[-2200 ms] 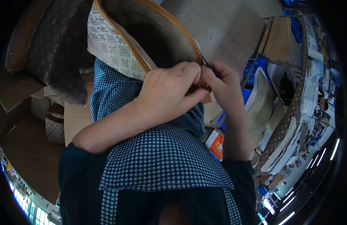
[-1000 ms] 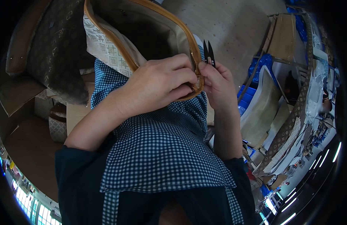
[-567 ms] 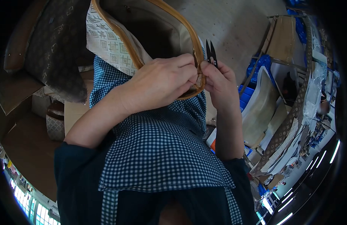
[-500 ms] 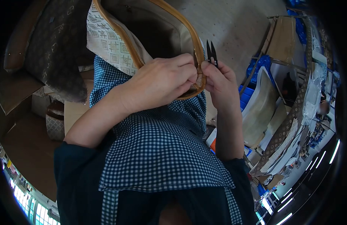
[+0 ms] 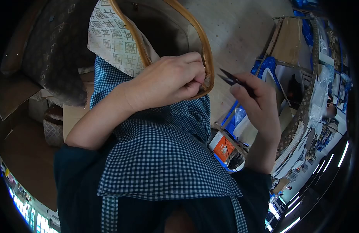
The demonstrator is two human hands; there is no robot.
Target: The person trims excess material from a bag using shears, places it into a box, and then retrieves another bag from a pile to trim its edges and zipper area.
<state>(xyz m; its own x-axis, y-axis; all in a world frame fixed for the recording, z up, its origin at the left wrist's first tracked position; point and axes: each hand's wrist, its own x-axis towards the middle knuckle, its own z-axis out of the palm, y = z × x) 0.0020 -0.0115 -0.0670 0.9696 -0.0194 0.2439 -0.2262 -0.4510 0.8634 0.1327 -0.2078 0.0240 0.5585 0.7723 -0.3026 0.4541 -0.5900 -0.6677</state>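
An unzipped bag (image 5: 116,44), pale with a brownish square pattern and tan zipper edging, lies across my lap with its mouth open. My left hand (image 5: 173,79) is closed on the bag's edge near the zipper's end; the fingertips are partly hidden. To the right, apart from the bag, my right hand (image 5: 255,97) grips small dark thread snips (image 5: 230,79), whose pointed blades are apart and aim toward the bag. A blue-and-white checked apron (image 5: 168,155) covers my lap under the bag.
Dark patterned bags (image 5: 51,58) are piled at the left, beside cardboard (image 5: 72,120). At the right stands a metal rack (image 5: 278,35) with cardboard and blue plastic. An orange-and-white box (image 5: 222,147) sits low near my right forearm.
My right hand has drawn away from the bag's edge to the right, carrying the snips, which have turned to point left. My left hand stays at the edge.
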